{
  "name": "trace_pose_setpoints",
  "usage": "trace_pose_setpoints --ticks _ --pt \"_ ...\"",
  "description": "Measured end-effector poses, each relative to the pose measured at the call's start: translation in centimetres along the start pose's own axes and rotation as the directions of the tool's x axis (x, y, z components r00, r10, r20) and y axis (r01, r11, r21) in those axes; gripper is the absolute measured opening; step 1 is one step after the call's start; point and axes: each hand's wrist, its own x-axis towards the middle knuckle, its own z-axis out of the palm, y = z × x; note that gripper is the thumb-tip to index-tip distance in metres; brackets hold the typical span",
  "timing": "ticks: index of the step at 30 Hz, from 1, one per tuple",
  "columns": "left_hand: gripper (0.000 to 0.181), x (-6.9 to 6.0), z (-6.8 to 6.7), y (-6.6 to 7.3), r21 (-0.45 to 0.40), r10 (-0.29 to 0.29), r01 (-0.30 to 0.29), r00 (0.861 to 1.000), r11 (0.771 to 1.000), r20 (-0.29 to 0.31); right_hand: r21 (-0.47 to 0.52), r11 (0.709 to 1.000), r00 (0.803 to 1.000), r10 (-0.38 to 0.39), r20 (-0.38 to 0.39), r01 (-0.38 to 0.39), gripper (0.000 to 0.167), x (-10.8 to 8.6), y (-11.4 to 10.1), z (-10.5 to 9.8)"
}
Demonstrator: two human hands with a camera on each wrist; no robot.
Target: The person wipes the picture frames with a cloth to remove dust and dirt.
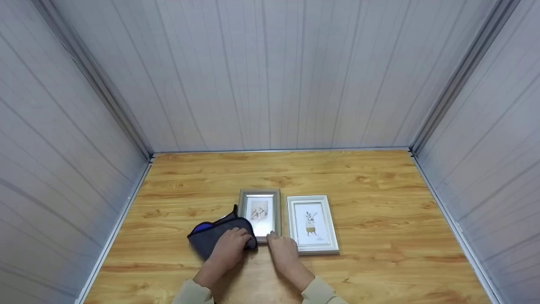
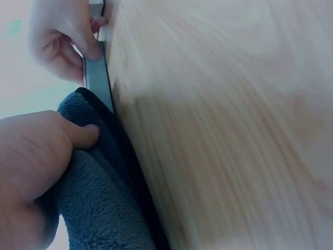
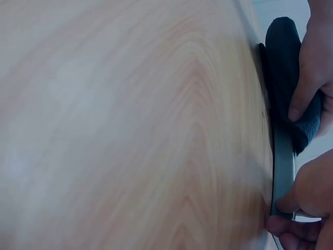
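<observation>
A dark grey fleecy cloth (image 1: pixel 206 242) with black edging and a blue patch showing is held in my left hand (image 1: pixel 230 247). It covers the lower left part of a grey-brown picture frame (image 1: pixel 277 211), which lies face up. In the left wrist view, my thumb presses on the cloth (image 2: pixel 104 203) beside the frame's edge (image 2: pixel 99 78). My right hand (image 1: pixel 287 255) pinches the same frame at its lower right corner; in the right wrist view, the thumb is on the frame's side (image 3: pixel 283 166) with fingers curled by the corner.
Just to the right lies a white picture frame (image 1: pixel 318 249) with a potted-plant print, face up. Both frames rest on a wood-grain tabletop (image 1: pixel 379 211). Pale panel walls (image 1: pixel 282 84) enclose it at the back, left and right.
</observation>
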Motion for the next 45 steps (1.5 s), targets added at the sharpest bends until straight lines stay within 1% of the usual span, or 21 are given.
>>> trace_pose_setpoints --ticks 4,8,11,13,17,21,23,26,29,33,36,40,43,45 --pt "0.018 -0.3 -0.3 -0.2 0.004 -0.026 0.026 1.000 1.000 -0.006 0.012 1.000 1.000 -0.010 0.008 0.010 0.011 0.0 -0.1 -0.1" --pt "0.020 0.0 -0.2 0.3 -0.005 -0.045 0.045 0.999 0.999 0.004 0.022 1.000 1.000 -0.005 0.031 0.004 0.011 -0.1 -0.2 -0.2" --pt "0.021 0.4 0.0 1.0 -0.021 -0.048 0.048 0.999 0.999 0.007 0.019 1.000 0.999 0.001 0.044 -0.002 0.010 -0.1 -0.2 -0.2" --pt "0.022 0.8 0.1 1.5 -0.038 -0.040 0.040 0.999 0.998 0.000 0.011 1.000 0.999 0.009 0.045 -0.010 0.007 -0.1 -0.2 -0.2" --pt "0.023 1.7 0.5 2.5 -0.050 -0.029 0.029 1.000 0.998 0.000 0.036 0.999 0.999 0.021 0.037 -0.023 0.004 0.0 -0.1 -0.2" --pt "0.024 2.2 0.8 2.9 -0.034 -0.043 0.043 0.999 0.998 0.002 0.060 0.998 0.999 0.031 0.031 -0.033 0.005 0.1 0.0 -0.4" --pt "0.024 2.2 0.9 2.9 -0.032 -0.044 0.044 0.999 0.999 -0.004 0.048 0.998 0.999 0.037 0.032 -0.039 0.005 0.1 0.0 -0.3" --pt "0.023 2.0 1.0 2.8 -0.036 -0.043 0.043 0.999 0.998 -0.008 0.035 0.999 0.999 0.032 0.040 -0.034 0.006 0.1 0.1 -0.3" --pt "0.024 1.7 1.1 2.5 -0.040 -0.050 0.050 0.999 0.998 0.000 0.024 0.999 0.999 0.021 0.048 -0.022 0.007 0.0 0.1 -0.2" --pt "0.025 1.0 1.2 1.7 -0.039 -0.053 0.053 0.999 0.998 0.014 0.021 0.999 0.998 0.023 0.062 -0.025 0.009 0.1 -0.1 -0.2" --pt "0.025 0.5 1.0 1.0 -0.037 -0.061 0.061 0.998 0.997 0.018 0.021 1.000 0.997 0.018 0.073 -0.020 0.005 0.1 -0.1 -0.2" --pt "0.025 -0.1 0.5 0.2 -0.031 -0.077 0.078 0.997 0.996 0.033 0.036 0.999 0.998 0.010 0.060 -0.012 0.005 0.1 0.1 -0.1" --pt "0.025 -0.3 0.1 0.0 -0.002 -0.067 0.067 0.996 0.998 0.052 0.057 0.998 0.998 0.014 0.064 -0.018 0.005 0.1 0.2 -0.1" --pt "0.025 -0.3 -0.2 0.1 0.047 -0.053 0.049 0.996 0.998 0.068 0.071 0.997 0.997 0.022 0.077 -0.028 0.005 0.1 0.3 -0.2"
